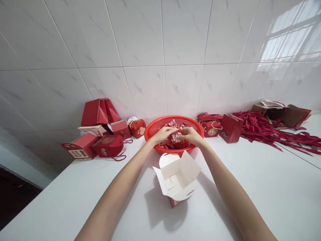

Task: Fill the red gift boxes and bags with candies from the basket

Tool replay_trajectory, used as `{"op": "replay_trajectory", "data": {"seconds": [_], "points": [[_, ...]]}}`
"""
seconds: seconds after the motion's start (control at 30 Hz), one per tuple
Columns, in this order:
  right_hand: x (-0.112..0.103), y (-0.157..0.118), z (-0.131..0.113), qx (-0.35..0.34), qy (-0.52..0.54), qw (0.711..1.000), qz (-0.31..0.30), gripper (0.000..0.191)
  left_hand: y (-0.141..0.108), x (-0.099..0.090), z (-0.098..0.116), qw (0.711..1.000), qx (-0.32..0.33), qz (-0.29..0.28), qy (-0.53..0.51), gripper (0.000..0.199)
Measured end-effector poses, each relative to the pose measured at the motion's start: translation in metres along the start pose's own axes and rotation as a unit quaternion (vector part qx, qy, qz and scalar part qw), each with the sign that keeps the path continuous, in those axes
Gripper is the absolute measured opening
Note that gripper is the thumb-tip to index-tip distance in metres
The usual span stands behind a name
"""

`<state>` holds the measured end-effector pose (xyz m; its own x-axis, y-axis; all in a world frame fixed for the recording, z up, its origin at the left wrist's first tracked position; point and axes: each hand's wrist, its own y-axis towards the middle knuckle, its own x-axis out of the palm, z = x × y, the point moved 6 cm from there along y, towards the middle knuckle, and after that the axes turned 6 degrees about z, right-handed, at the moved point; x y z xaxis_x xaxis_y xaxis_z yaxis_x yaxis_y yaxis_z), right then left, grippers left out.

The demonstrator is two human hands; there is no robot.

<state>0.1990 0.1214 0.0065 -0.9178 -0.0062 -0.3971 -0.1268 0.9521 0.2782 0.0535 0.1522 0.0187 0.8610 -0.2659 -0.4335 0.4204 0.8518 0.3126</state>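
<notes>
Your left hand (162, 134) and right hand (190, 135): on packets (173, 138) in basket (147, 132), back edge of table (62, 201); open box (177, 180) nearer you.

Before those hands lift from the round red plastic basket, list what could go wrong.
The open red cardboard box with a white inside stands between the forearms, so an arm drawn back might tip it.
Its raised white flaps stand close to the basket and could bend if it slid forward.
The left hand and right hand are among shiny red printed packets, which could slip loose.
</notes>
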Motion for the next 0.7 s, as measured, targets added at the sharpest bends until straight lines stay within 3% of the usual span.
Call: {"op": "replay_trajectory", "data": {"seconds": [0.37,0.47,0.57,0.63,0.7], "points": [[-0.013,-0.002,-0.009,-0.024,0.189,0.977,0.097,0.043,-0.001,-0.011,0.002,0.998,0.047,0.040,-0.016,0.048],[-0.014,-0.002,-0.008,-0.018,0.211,0.969,0.124,0.045,0.000,-0.013,-0.002,0.997,0.038,0.060,-0.033,0.044],[-0.022,-0.002,0.000,-0.002,0.212,0.958,0.193,0.045,0.000,-0.015,-0.008,0.995,0.002,0.071,-0.066,0.042],[-0.029,-0.003,0.005,0.004,0.206,0.948,0.243,0.044,-0.002,-0.013,-0.010,0.995,-0.030,0.060,-0.072,0.037],[-0.033,-0.002,0.010,0.007,0.198,0.943,0.267,0.041,-0.004,-0.005,-0.008,0.999,-0.043,0.006,-0.011,0.024]]}}
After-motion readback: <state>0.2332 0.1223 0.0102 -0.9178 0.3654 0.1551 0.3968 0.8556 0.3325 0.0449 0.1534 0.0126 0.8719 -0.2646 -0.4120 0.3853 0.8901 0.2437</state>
